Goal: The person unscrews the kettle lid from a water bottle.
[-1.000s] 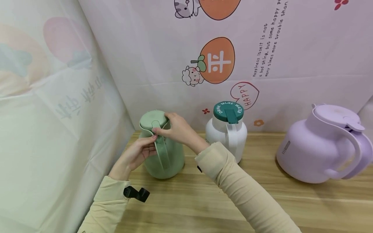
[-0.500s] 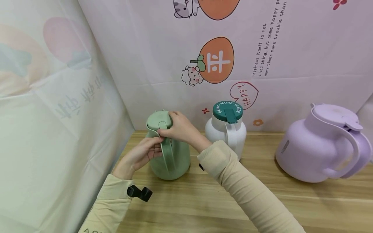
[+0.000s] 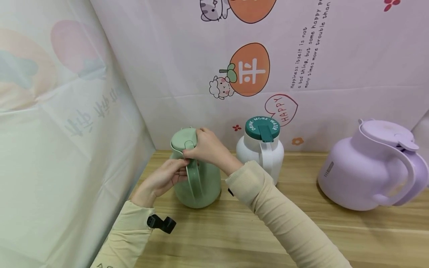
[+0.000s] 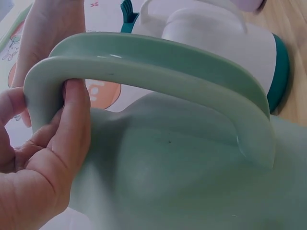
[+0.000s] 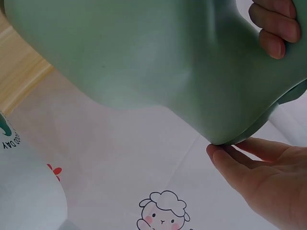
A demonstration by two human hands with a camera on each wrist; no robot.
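A green thermal jug stands upright on the wooden table, its round lid seated on top. My left hand grips the upper end of the handle: in the left wrist view the fingers curl inside its loop and the thumb lies on the outer side. My right hand spans the right side of the lid, thumb near the lid's tab above the handle, fingers on the far edge. The right wrist view shows its fingertips right at the rim.
A white jug with a dark green lid stands just right of the green one, behind my right forearm. Farther right is a large lilac jug. Printed cloth hangs behind and along the left side of the wooden table.
The green jug has shifted to the right, with both hands moving along on it, mostly in the first half second. The white and lilac jugs have stayed put.
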